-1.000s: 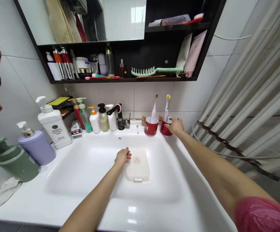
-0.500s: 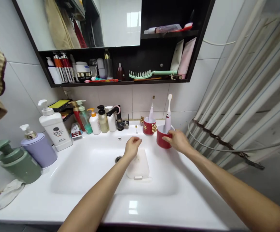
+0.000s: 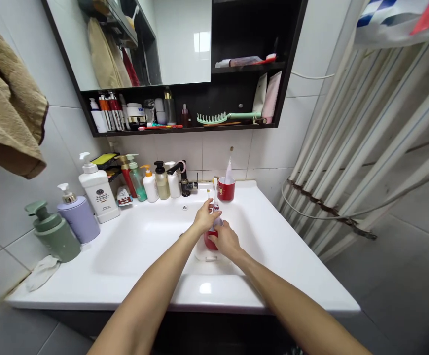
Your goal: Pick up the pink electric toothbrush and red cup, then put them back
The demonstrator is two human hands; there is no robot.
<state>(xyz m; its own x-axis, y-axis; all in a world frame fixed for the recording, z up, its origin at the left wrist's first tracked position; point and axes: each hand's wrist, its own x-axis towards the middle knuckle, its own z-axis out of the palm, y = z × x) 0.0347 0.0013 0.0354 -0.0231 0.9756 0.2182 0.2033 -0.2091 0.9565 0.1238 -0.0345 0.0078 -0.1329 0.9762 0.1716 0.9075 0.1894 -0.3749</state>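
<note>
A red cup [image 3: 210, 241] is in my right hand [image 3: 228, 240], whose fingers and thumb wrap its side above the sink basin. An electric toothbrush [image 3: 215, 190] with a pale handle stands in that cup, head up. My left hand [image 3: 206, 217] is at the toothbrush, thumb and fingers closed around its handle. Behind them a second red cup [image 3: 226, 190] rests on the sink's back ledge, holding another pale electric toothbrush [image 3: 229, 171]. A pale, flat item [image 3: 201, 256] lies in the basin under the held cup, mostly hidden.
A black faucet [image 3: 185, 183] stands at the back of the white sink [image 3: 133, 246]. Several pump bottles line its left side, among them a purple one [image 3: 79, 219]. The dark cabinet [image 3: 196, 129] hangs above. White pipes [image 3: 343, 148] run along the right wall.
My right hand has lifted the red cup from the right ledge and brought it left over the basin. My left hand has met the toothbrush in it. The view has shifted.
</note>
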